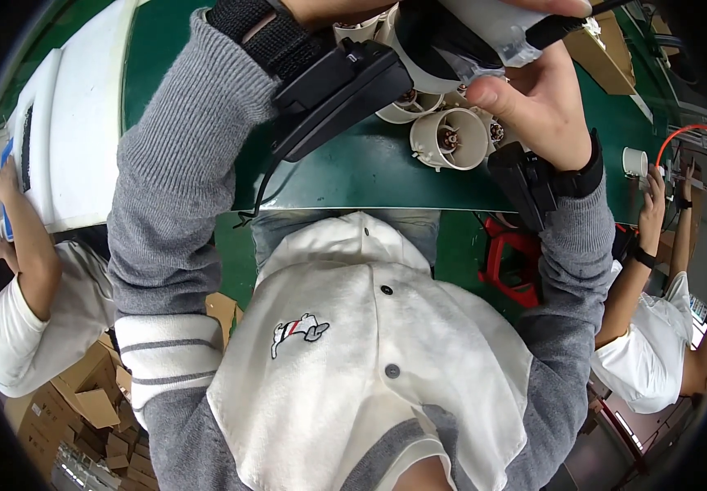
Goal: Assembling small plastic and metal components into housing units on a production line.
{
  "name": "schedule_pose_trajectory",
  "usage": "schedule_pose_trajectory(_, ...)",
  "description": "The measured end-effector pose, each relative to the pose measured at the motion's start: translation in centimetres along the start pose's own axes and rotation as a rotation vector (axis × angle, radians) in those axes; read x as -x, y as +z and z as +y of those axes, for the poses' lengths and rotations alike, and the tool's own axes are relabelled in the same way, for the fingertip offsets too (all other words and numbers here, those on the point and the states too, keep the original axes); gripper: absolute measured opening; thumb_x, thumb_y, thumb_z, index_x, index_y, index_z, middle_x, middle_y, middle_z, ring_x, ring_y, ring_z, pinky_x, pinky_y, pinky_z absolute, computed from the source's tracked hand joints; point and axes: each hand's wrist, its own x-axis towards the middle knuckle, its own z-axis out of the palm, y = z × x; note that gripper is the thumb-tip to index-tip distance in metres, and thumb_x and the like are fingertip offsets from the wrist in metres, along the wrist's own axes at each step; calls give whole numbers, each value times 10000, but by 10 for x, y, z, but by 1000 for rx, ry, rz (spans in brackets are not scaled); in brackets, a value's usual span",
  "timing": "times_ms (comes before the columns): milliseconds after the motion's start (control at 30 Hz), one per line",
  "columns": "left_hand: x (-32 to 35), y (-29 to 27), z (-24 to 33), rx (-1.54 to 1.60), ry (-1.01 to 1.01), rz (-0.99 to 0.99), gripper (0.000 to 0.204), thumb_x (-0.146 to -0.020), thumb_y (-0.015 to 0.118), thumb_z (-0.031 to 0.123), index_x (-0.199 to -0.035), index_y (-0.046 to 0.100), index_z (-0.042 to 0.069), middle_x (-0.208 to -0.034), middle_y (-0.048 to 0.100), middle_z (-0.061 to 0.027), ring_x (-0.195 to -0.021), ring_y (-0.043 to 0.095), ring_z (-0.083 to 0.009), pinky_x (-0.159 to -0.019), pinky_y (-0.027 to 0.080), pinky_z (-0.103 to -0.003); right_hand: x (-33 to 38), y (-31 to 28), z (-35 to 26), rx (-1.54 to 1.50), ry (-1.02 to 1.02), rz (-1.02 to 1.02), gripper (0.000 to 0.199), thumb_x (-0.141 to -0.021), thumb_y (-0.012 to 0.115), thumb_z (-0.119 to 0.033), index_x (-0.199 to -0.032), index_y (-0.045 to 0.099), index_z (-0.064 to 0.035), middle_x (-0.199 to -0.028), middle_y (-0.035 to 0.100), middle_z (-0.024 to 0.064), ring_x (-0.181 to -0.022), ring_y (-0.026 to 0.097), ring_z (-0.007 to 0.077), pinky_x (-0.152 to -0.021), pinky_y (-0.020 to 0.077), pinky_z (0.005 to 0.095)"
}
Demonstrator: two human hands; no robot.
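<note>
A white plastic handle (pixel 488 24) with a black cord (pixel 558 31) and clear film at its end is at the top edge, cut off by the picture. My left hand (pixel 341 10) reaches over from the left, mostly out of view; a finger that seems to be its own lies along the handle. My right hand (pixel 545 106) is under the cord end, palm up, thumb out, its fingers closed behind the handle. A larger white housing with a dark inside (pixel 427 61) is beside them. Below, several white cylindrical housings (pixel 472 139) with copper-wound motors stand on the table.
The green table (pixel 337 176) holds a cardboard box (pixel 603 53) at the far right and a white cup-shaped part (pixel 635 162). A white panel (pixel 83 123) is at the left. People work on both sides. A red stool (pixel 509 262) and cartons (pixel 92 393) are below.
</note>
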Motion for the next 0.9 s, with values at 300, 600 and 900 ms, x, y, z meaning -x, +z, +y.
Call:
schedule_pose_trajectory(300, 4, -1, 5, -59, 29, 18, 538, -708, 792, 293, -1110, 605, -13, -985, 641, -93, -871, 612, -169, -785, 493, -289, -16, 17, -38, 139, 12, -33, 851, -683, 856, -218, -1346, 373, 9, -1256, 530, 104, -1164, 508, 212, -984, 398, 349)
schedule_pose_trajectory(600, -7, -4, -5, 39, 67, -82, 526, -710, 790, 338, -1097, 626, 22, -987, 646, -76, -869, 611, -154, -786, 489, -281, 5, -3, -24, -24, 25, 53, 837, -728, 822, -319, -1341, 369, 27, -1284, 516, 117, -1176, 511, 229, -983, 411, 364)
schedule_pose_trajectory(900, -8, -1, -14, 93, 51, -104, 522, -713, 799, 323, -1098, 614, 23, -970, 643, -65, -842, 603, -136, -749, 486, -265, 38, -2, -25, -51, 107, 120, 868, -709, 832, -353, -1338, 373, 31, -1260, 521, 104, -1145, 519, 222, -958, 418, 359)
